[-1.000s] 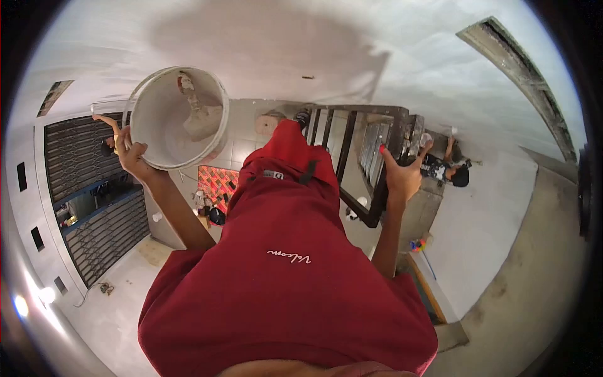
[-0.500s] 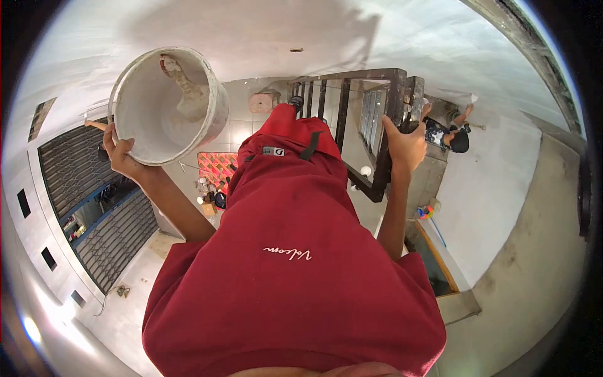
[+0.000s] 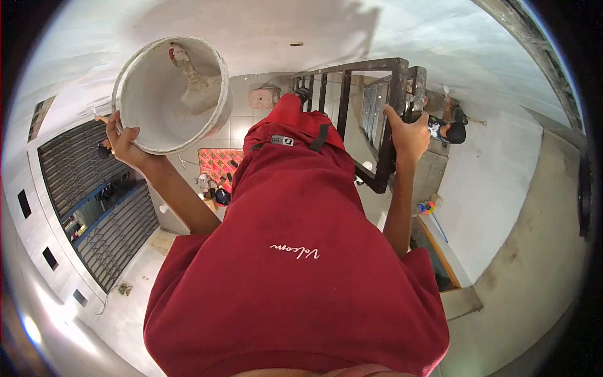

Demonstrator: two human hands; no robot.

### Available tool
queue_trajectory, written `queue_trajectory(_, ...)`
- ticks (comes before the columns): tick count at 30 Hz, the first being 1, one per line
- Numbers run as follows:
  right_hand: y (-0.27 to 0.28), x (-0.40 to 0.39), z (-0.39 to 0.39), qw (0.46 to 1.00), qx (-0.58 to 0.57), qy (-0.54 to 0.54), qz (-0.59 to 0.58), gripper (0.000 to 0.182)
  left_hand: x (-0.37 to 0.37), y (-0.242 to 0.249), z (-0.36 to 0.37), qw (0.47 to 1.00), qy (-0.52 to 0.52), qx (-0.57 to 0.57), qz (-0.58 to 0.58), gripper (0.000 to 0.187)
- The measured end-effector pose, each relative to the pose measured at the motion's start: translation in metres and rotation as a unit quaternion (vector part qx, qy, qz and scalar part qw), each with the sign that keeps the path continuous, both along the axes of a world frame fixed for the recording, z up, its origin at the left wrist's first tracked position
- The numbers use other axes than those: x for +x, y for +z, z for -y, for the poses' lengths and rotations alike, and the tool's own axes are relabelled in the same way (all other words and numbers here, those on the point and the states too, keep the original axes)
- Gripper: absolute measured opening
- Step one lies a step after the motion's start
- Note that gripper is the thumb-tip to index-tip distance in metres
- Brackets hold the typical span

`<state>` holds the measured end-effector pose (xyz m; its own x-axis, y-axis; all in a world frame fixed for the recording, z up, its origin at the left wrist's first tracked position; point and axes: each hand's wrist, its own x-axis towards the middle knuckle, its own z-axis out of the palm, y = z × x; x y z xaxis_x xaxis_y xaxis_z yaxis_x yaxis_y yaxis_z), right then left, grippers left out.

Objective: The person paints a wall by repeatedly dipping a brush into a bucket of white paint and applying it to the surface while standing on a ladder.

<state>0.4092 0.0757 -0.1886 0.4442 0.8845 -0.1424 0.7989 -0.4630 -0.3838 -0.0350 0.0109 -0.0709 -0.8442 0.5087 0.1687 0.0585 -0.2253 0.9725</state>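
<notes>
A white bucket (image 3: 151, 94) with dried, pale material on its rim is at the upper left, tilted so that its inside shows. In it leans a putty knife or scraper (image 3: 200, 91) with a coated blade and a partly red handle. My left hand (image 3: 125, 141) grips the bucket at its lower left edge, fingers behind and thumb at the rim. On the right, my right hand (image 3: 408, 135) is wrapped round the top of a dark metal ladder-like frame (image 3: 397, 94), its thumb on the near side.
A pale wall (image 3: 276, 38) rises ahead. Below are a pink stool (image 3: 262, 97), a red patterned mat (image 3: 217, 164) and small items on the tiled floor. One person (image 3: 453, 131) is at the right; another (image 3: 105, 148) is at the left, by a folding metal gate (image 3: 75, 163).
The bucket and my left hand have risen slightly and shifted a little right. The person at the right has moved an arm. My right hand still grips the frame.
</notes>
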Motion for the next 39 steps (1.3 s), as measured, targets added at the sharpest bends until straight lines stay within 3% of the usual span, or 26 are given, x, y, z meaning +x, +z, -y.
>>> queue_trajectory(12, -0.007, 0.004, -0.003, 1.0, 0.004, 0.017, 0.001, 0.077, 0.007, -0.002, 0.005, 1.0, 0.014, 0.001, 0.011, 0.051)
queue_trajectory(18, -0.029, 0.04, -0.016, 0.97, 0.008, 0.11, -0.216, 0.057, -0.012, -0.021, 0.015, 0.999, 0.038, -0.007, -0.008, 0.05)
queue_trajectory(21, -0.027, 0.032, -0.015, 0.968, 0.017, 0.088, -0.236, 0.061, -0.015, -0.024, 0.011, 0.999, 0.04, -0.014, -0.026, 0.05)
queue_trajectory(23, -0.013, 0.025, -0.013, 0.968, -0.023, 0.048, -0.247, 0.086, -0.025, -0.031, 0.008, 0.999, 0.021, -0.008, -0.029, 0.049)
queue_trajectory(24, -0.011, 0.022, -0.01, 0.981, 0.006, 0.052, -0.185, 0.068, -0.032, -0.037, 0.007, 1.0, 0.017, -0.01, -0.024, 0.046)
queue_trajectory(31, 0.014, -0.001, 0.002, 0.996, 0.006, 0.009, -0.087, 0.064, -0.065, -0.102, -0.028, 0.997, -0.059, 0.014, -0.045, 0.04)
queue_trajectory(32, 0.005, 0.002, 0.001, 0.996, 0.016, 0.024, -0.085, 0.051, -0.059, -0.118, -0.039, 0.998, -0.048, 0.002, -0.036, 0.04)
queue_trajectory(35, 0.001, 0.002, 0.0, 0.991, 0.041, 0.027, -0.125, 0.05, -0.062, -0.16, -0.065, 0.999, -0.041, -0.007, -0.015, 0.039)
queue_trajectory(36, 0.001, 0.002, -0.002, 0.991, 0.032, 0.014, -0.131, 0.06, -0.077, -0.186, -0.067, 0.998, -0.057, -0.005, -0.008, 0.039)
queue_trajectory(38, -0.008, 0.005, 0.007, 0.993, 0.064, 0.013, -0.103, 0.073, -0.11, -0.247, -0.072, 0.988, -0.023, -0.061, -0.138, 0.033)
queue_trajectory(39, -0.004, 0.001, 0.01, 0.995, 0.049, -0.015, -0.09, 0.053, -0.097, -0.255, -0.085, 0.991, -0.027, -0.009, -0.131, 0.032)
